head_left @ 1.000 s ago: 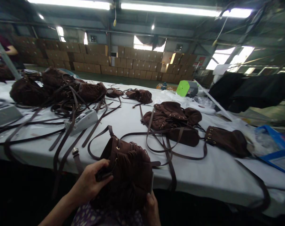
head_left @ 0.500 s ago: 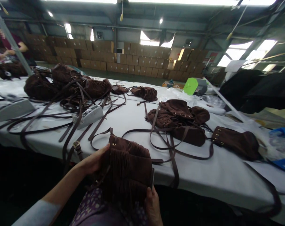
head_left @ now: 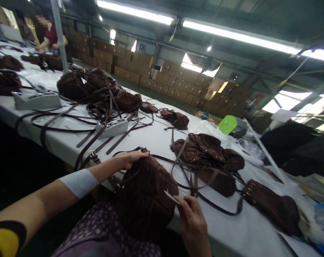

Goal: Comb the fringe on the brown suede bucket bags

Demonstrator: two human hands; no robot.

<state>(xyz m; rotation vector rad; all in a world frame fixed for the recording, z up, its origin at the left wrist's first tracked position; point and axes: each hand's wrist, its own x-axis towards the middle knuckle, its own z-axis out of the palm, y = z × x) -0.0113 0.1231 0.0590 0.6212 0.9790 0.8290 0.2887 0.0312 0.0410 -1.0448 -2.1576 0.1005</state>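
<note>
A dark brown gathered bag (head_left: 148,192) lies over my lap at the table's front edge. My left hand (head_left: 131,159) is closed on its upper edge, near the strap. Thumb and fingers of my right hand (head_left: 192,217) pinch a thin pale tool (head_left: 171,197), whose tip is over the right side of the bag. What kind of tool it is cannot be made out. A strap with a metal buckle (head_left: 92,154) hangs by the table edge, left of my left hand.
On the white table (head_left: 148,137) lie a bag pile (head_left: 97,89), grey tape dispensers (head_left: 112,128), more brown bags (head_left: 204,150) and a single bag (head_left: 273,205) at right. A person (head_left: 51,35) stands far left, beyond a metal pole (head_left: 59,35).
The view has tilted and swung left. My right hand has moved from the bag's lower right edge, turning the pale tool over the bag. My left hand has shifted along the top edge.
</note>
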